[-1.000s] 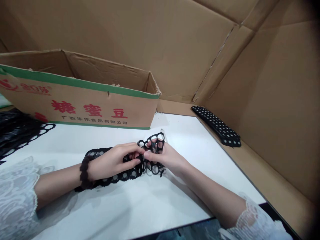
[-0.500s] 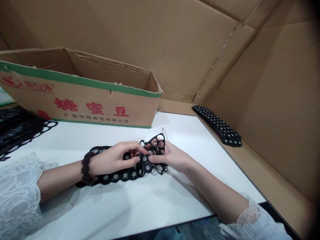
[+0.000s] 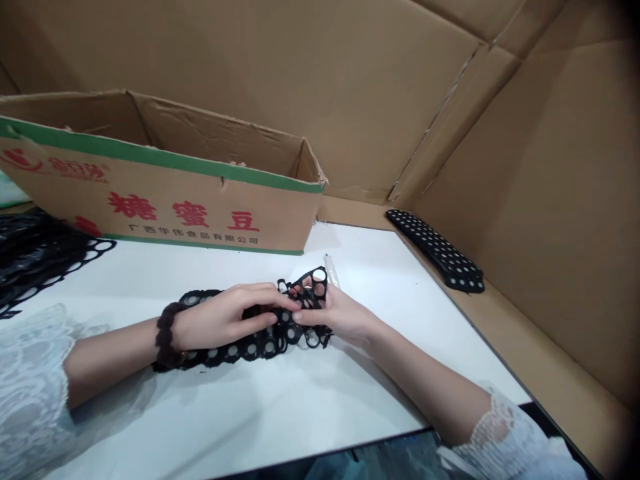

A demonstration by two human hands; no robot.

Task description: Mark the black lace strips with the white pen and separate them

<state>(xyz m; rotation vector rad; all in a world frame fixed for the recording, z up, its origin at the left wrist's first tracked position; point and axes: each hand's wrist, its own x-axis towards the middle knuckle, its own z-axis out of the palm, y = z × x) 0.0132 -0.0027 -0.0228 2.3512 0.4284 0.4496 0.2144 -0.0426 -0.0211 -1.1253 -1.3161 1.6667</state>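
From my remote seat, the black dotted strip [image 3: 233, 352] lies on the white bench [image 3: 250, 413], under my left hand [image 3: 220, 320], whose thumb and fingers press around it. My right hand [image 3: 347, 319] is pinched on the black ring webbing [image 3: 306, 304] at its end. To work cleanly, I'd anchor the strip close to the pinch and tug in short, low pulls, since the thin rings could snag or tear. Behind stands the open-topped carton [image 3: 200, 169]; I see its upper inner walls, but its bottom is hidden, so I can't tell its contents.
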